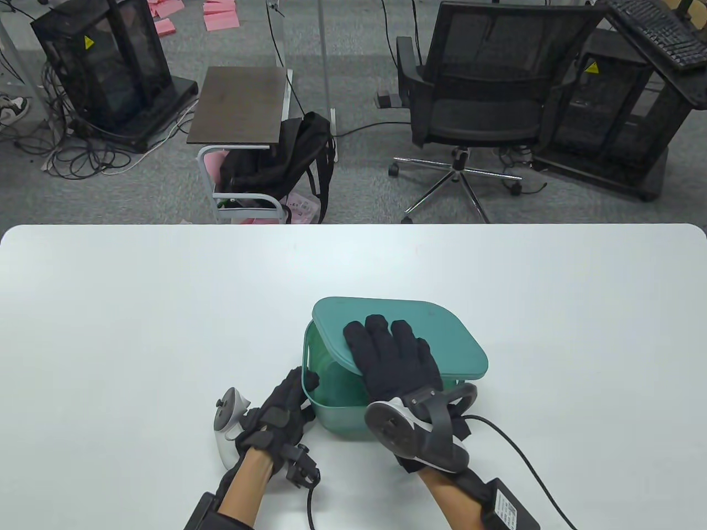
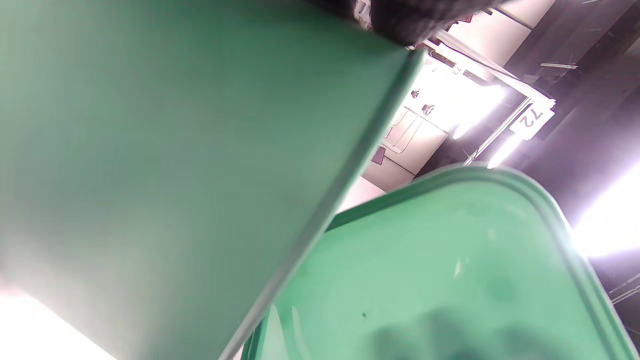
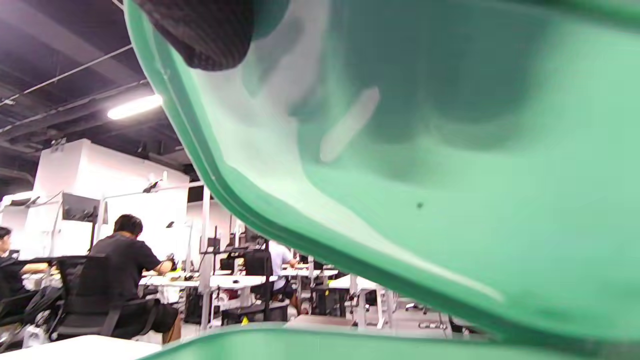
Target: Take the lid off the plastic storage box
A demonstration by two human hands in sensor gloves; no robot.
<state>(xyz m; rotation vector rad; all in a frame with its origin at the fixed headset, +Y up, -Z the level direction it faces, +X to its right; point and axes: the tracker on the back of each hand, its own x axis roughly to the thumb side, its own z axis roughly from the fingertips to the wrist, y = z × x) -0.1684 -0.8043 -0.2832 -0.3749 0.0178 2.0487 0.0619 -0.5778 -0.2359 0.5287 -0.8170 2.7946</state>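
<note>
Right hand (image 1: 395, 361) grips lifted lid (image 1: 436, 337); left hand (image 1: 281, 408) holds box (image 1: 337, 411); white table (image 1: 138, 309); chair (image 1: 480, 99) beyond.

Office chair (image 1: 486, 105), backpack (image 1: 281, 160) bkgd.

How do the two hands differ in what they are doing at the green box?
The right hand lies spread flat on top of the lid, which is raised and shifted off the box; the left hand grips the box's left wall, lower, at the rim. The right touches only the lid, the left only the box. Both wear black gloves.
</note>
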